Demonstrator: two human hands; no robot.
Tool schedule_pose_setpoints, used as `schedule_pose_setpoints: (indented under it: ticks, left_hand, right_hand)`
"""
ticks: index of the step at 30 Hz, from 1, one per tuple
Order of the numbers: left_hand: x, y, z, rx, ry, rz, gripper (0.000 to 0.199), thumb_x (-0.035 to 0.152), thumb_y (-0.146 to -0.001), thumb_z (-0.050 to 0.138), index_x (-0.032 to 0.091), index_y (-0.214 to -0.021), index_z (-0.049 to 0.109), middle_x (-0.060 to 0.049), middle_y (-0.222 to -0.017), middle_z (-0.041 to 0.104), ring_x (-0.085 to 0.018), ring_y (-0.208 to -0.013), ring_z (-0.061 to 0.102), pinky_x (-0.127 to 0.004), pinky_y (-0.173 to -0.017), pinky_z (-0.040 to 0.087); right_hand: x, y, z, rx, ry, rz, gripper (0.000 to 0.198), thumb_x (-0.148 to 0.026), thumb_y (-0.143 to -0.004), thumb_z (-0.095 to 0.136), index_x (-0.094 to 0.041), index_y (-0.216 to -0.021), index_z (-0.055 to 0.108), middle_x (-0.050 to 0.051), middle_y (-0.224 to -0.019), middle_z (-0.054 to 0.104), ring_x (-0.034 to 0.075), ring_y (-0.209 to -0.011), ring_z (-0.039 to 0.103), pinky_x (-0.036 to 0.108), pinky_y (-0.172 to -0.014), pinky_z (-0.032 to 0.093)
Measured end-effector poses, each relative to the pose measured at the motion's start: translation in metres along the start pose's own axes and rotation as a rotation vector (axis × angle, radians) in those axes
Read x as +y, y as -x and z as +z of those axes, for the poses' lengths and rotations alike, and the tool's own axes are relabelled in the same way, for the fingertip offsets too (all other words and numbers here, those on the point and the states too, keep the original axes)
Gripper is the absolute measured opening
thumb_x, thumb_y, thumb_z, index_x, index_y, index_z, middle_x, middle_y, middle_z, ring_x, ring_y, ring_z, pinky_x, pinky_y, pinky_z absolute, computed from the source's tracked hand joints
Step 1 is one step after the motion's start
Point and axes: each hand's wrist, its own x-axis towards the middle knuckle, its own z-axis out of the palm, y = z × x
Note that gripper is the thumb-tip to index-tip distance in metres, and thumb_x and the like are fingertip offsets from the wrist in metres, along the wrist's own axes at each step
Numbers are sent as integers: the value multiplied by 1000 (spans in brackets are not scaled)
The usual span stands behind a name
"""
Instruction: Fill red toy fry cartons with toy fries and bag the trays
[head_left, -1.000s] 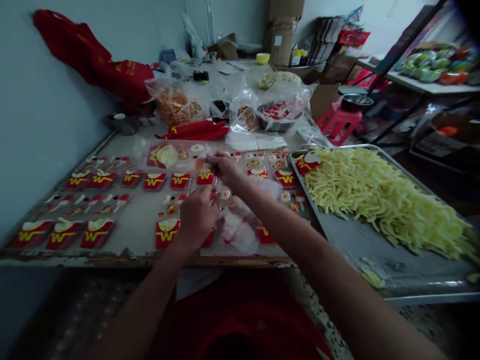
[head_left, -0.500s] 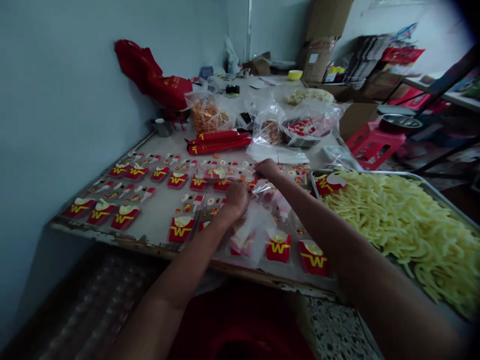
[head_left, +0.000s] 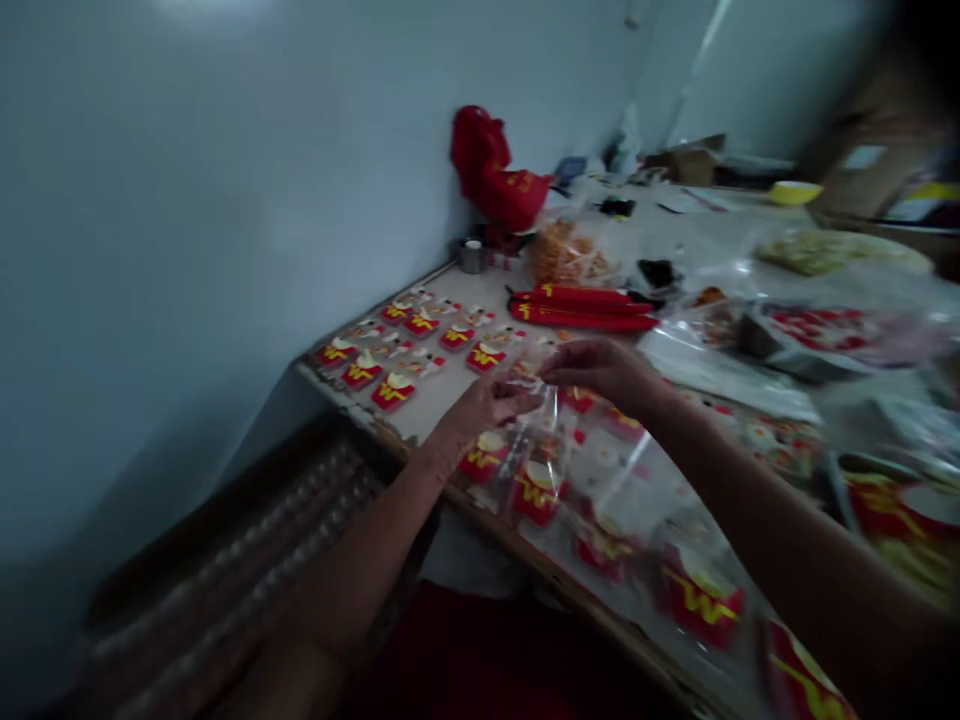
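Observation:
Above the table, my left hand (head_left: 484, 408) and my right hand (head_left: 604, 372) pinch a clear plastic bag (head_left: 553, 412) between them. Its outline is hard to follow because it is see-through and slightly blurred. Beneath and around my hands lie rows of clear packets, each with a small red fries-box piece marked with a yellow W; one such packet (head_left: 538, 492) is just below the bag. More packets (head_left: 392, 390) lie left of my left hand. My right forearm hides part of the rows.
Red printed pouches (head_left: 581, 308) lie beyond my hands, beside a bag of orange pieces (head_left: 566, 252). A metal bowl with red and white pieces (head_left: 821, 335) stands to the right. A tray (head_left: 847, 490) is at the right edge. The wall (head_left: 225, 200) borders the table's left side.
The view has swung left, so the table's contents sit further right in the picture. My hands have moved over the table's left part and closer together, still with the clear bag.

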Motion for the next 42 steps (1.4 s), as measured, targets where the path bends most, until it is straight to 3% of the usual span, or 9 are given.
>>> schedule_pose_setpoints:
  ticks: [3, 8, 10, 14, 18, 24, 31, 35, 42]
  left_hand:
    - [-4, 42, -46, 61, -9, -67, 49, 60, -69, 87, 17, -92, 82, -3, -80, 71, -14, -71, 57, -27, -71, 42]
    - [-28, 118, -141, 403, -241, -192, 32, 49, -73, 82, 19, -82, 83, -4, -81, 76, -21, -81, 66, -30, -77, 46]
    - [-43, 145, -174, 526, -225, -255, 29, 47, -70, 83, 19, -79, 82, -4, -81, 77, -21, -82, 67, -29, -78, 47]
    - [-72, 175, -211, 753, -125, -407, 33, 46, -56, 90, 19, -67, 73, 0, -65, 69, -16, -63, 59, -27, -64, 43]
    - [-84, 177, -217, 824, -224, -459, 34, 45, -54, 92, 19, -65, 73, 1, -61, 67, -15, -60, 54, -26, -59, 37]
    - [-83, 170, -220, 821, -331, -483, 35, 46, -52, 90, 18, -66, 73, 1, -62, 66, -17, -64, 56, -27, -61, 35]
    - [-89, 171, -223, 790, -436, -462, 35, 47, -58, 92, 18, -71, 76, 1, -67, 69, -17, -68, 58, -27, -62, 36]
    - [-77, 167, -215, 778, -482, -458, 28, 40, -60, 92, 19, -67, 75, 1, -65, 68, -17, -67, 58, -28, -63, 36]
    - [-58, 169, -191, 730, -497, -464, 23, 36, -62, 90, 21, -68, 74, 0, -66, 70, -19, -66, 60, -27, -60, 35]
  right_hand:
    - [-5, -44, 54, -164, -53, 6, 42, -57, -69, 92, -21, -87, 80, 4, -85, 78, 19, -78, 71, 33, -79, 56]
    - [16, -132, 130, -459, 236, -119, 49, -64, -96, 62, -21, -110, 80, 9, -108, 80, 24, -99, 74, 38, -89, 57]
    - [28, -167, 155, -415, 484, -258, 44, -51, -93, 70, -23, -127, 75, 10, -132, 74, 28, -121, 68, 44, -103, 53]
    - [42, -212, 193, -593, 1003, -436, 87, -26, -73, 88, -29, -154, 55, 13, -160, 52, 38, -149, 44, 57, -118, 40]
    - [43, -220, 204, -712, 1228, -475, 115, -28, -61, 97, -26, -162, 42, 17, -156, 53, 42, -141, 49, 61, -115, 40]
    - [56, -217, 184, -759, 1293, -434, 115, -41, -58, 100, -21, -158, 48, 20, -149, 57, 43, -133, 56, 56, -108, 42]
    - [38, -193, 179, -450, 1064, -480, 119, -55, -63, 97, -23, -163, 41, 17, -144, 59, 40, -129, 56, 55, -108, 43]
    - [13, -168, 188, -276, 1152, -520, 119, -53, -67, 96, -25, -166, 35, 17, -147, 56, 43, -132, 50, 58, -112, 38]
    - [1, -149, 195, -205, 1187, -530, 116, -57, -70, 93, -24, -164, 35, 18, -142, 57, 43, -126, 51, 56, -107, 39]
